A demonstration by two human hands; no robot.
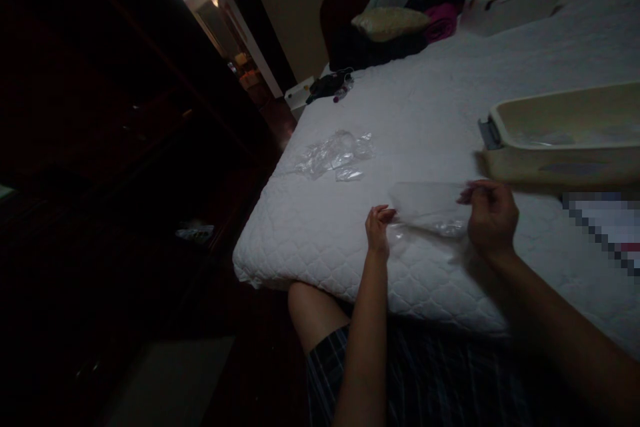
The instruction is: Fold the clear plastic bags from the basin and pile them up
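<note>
A clear plastic bag (435, 217) is stretched between my two hands, just above the near edge of the white quilted bed. My left hand (379, 227) pinches its left side. At the right side, my right hand (493, 213) has its fingers curled round the plastic, slightly blurred. Farther back on the bed lies a crumpled heap of clear plastic (335, 153), apart from both hands.
A beige plastic bin (560, 170) with a grey latch stands on the bed at the right, a pixelated flat item (607, 220) nearer me. Pillows (391, 23), dark cloth and a white box (515, 7) lie at the back. Dark cabinets (100, 113) line the left.
</note>
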